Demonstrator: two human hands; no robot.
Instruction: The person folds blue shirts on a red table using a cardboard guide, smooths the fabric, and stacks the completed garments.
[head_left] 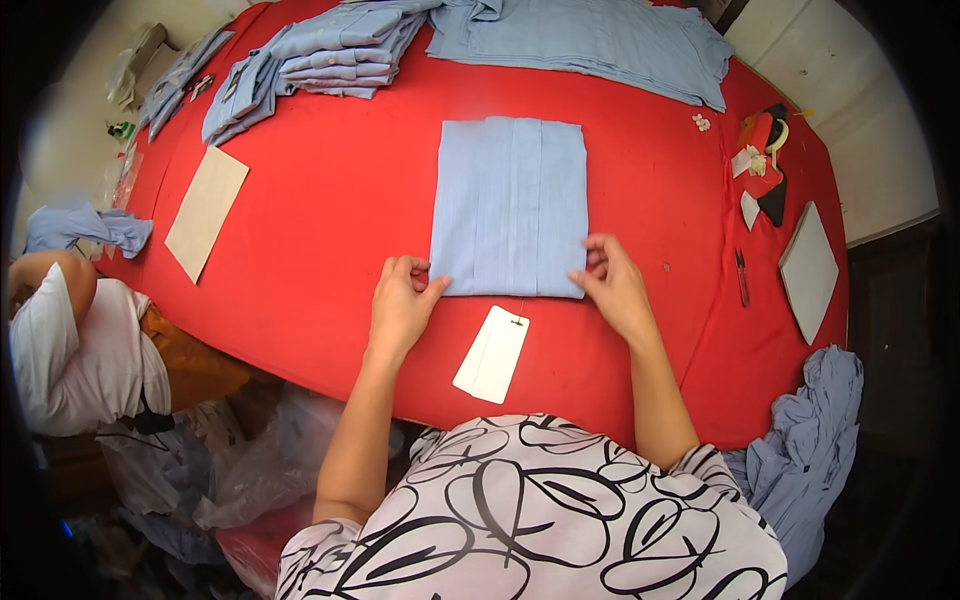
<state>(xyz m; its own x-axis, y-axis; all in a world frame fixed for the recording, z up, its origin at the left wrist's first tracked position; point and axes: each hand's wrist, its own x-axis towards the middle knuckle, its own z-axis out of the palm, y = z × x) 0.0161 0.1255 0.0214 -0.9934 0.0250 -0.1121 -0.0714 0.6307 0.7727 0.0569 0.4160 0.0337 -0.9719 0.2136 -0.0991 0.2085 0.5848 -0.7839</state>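
A light blue shirt [510, 205], folded into a flat rectangle, lies on the red cloth-covered table in front of me. My left hand [405, 305] pinches its near left corner between thumb and fingers. At the near right corner, my right hand [613, 288] grips the edge the same way, thumb on top. A white hang tag [492, 355] on a thin string sticks out from the shirt's near edge and lies on the red cloth [320, 220].
Beige card [205, 215] lies left, a pale board [808, 270] right beside a red-and-black pen-like tool [742, 277] and tape dispenser [775, 135]. Folded shirts [345, 55] and flat blue garments [585, 40] line the far side. A person [90, 350] is at left; blue cloth [805, 440] hangs at right.
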